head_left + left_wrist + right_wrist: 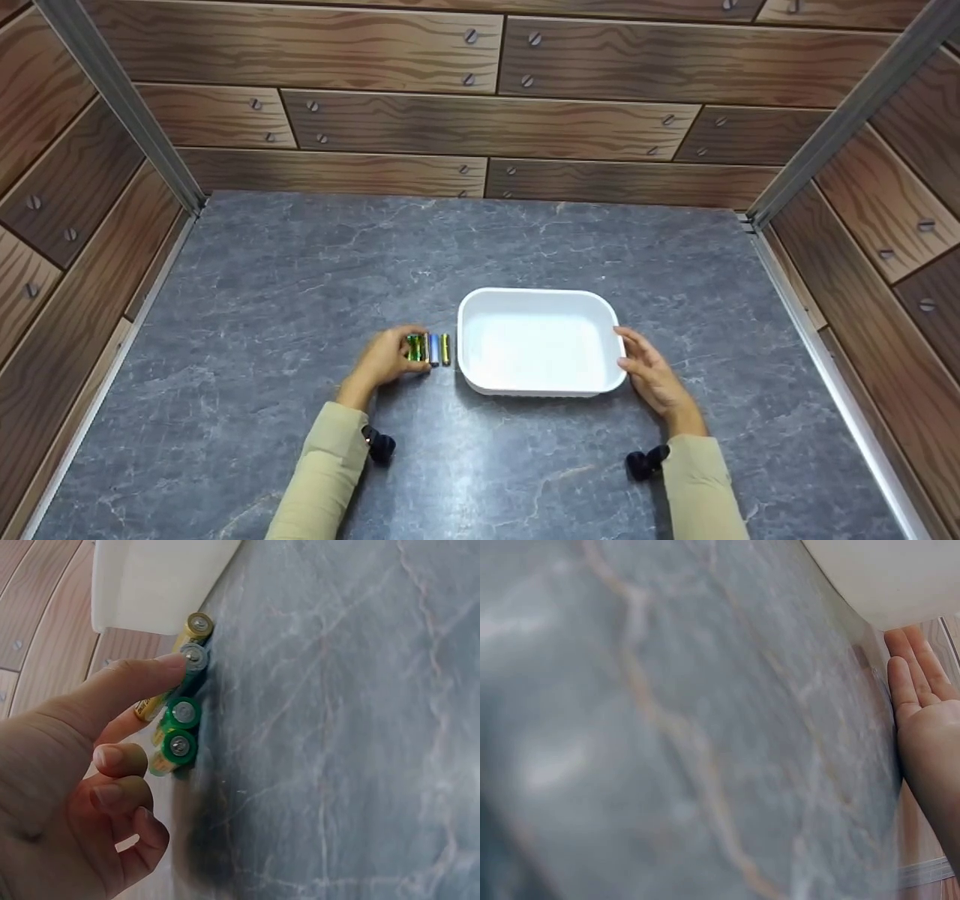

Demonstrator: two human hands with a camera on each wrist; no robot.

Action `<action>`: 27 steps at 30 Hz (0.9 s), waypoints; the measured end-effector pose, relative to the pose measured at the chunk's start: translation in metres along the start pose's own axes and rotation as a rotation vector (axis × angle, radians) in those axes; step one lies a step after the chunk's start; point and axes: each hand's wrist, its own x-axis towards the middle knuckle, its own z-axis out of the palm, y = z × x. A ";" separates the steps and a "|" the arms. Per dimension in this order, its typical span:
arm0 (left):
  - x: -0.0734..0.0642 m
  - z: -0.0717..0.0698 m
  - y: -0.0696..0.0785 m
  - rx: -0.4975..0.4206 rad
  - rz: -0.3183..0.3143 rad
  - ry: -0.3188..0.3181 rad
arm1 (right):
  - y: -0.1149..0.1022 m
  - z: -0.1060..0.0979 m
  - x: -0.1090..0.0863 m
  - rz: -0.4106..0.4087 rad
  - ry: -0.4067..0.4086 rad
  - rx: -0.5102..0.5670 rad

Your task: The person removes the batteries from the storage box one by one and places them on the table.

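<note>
A white rectangular tray sits on the table. Just left of it, several batteries stand in a row, side by side. Two green batteries are at the left end, then a gold battery, a blue battery and a second gold battery nearest the tray. My left hand pinches the gold battery of the row's middle between thumb and index finger, end to end; its other fingers curl loosely. At the tray's right side, my right hand touches the rim and wall with relaxed, nearly straight fingers.
A dark grey marbled table top lies under everything. Wood-patterned panels rise at the back and on both sides, with metal corner posts. A small black device is worn at each wrist.
</note>
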 end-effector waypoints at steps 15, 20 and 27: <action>0.003 0.002 0.000 0.079 -0.050 -0.021 | 0.000 0.003 0.000 0.025 0.047 -0.028; 0.003 0.003 0.001 0.065 -0.039 -0.018 | -0.002 0.001 -0.001 0.013 0.037 -0.009; 0.000 -0.008 0.016 0.032 -0.042 0.019 | -0.027 0.014 0.006 0.048 0.184 -0.149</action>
